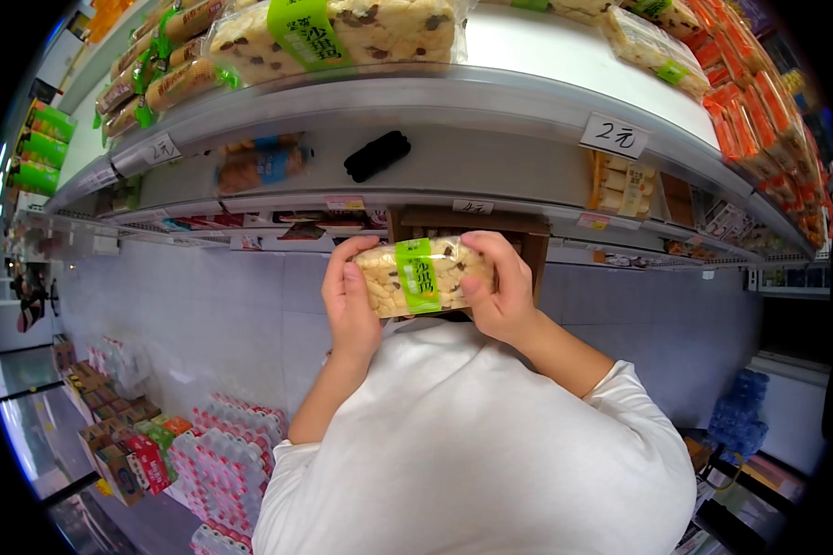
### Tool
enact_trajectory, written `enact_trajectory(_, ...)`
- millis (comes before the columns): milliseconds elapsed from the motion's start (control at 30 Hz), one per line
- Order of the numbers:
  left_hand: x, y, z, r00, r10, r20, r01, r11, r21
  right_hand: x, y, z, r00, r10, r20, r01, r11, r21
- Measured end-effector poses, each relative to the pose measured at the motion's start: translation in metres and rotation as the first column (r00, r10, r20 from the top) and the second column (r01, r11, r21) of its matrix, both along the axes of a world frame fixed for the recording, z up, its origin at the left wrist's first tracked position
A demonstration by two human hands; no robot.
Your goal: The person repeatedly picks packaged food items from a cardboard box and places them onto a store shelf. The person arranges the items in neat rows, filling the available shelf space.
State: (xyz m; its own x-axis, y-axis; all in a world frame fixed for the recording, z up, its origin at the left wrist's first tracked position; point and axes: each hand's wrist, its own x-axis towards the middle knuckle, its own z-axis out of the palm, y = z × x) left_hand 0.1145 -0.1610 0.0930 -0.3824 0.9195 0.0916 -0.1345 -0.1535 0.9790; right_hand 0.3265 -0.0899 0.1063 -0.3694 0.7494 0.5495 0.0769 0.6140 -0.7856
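My left hand (352, 300) grips the left end of a sachima pastry (382, 277) in clear wrap. The thumb of my right hand (503, 284) lies on the front of its right end, with the fingers around the top edge. The pastry is pale yellow, dotted with raisins, and has a green printed band round its middle. It is held level before my chest, tilted slightly, below the shelf edges. A brown cardboard box (540, 260) shows partly behind it; the pack and my hands hide most of the box.
A larger pack of the same kind (396, 35) lies on the upper shelf (534, 48), beside wrapped rolls (187, 83). Orange-wrapped packs (770, 118) stand at right. Handwritten price tags (614, 135) hang on the shelf edge. Shrink-wrapped bottles (225, 458) and cartons (118, 465) sit on the floor.
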Motion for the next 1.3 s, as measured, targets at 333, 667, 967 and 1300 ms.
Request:
enact_trajectory(333, -0.005, -0.01, 0.008, 0.947, 0.106, -0.302, -0.023, 0.963, 0.269, 0.006, 0.01, 0.017, 0.99, 0.067, 0.123, -0.055, 0.993, -0.104)
enact_trajectory(667, 0.003, -0.002, 0.035, 0.949, -0.013, -0.316, 0.18, 0.843, 0.507, 0.036, 0.038, 0.16, 0.879, -0.045, 0.475, -0.188, 0.882, 0.432)
enact_trajectory(967, -0.007, -0.012, 0.033, 0.965, -0.043, -0.26, 0.149, 0.902, 0.404, 0.058, 0.15, 0.255, 0.681, -0.628, 0.377, 0.209, 0.66, 0.722)
enact_trajectory(1300, -0.017, -0.022, 0.027, 0.964, -0.005, -0.267, 0.096, 0.939, 0.329, 0.035, 0.227, 0.225, 0.686, -0.603, 0.407, 0.031, 0.583, 0.812)
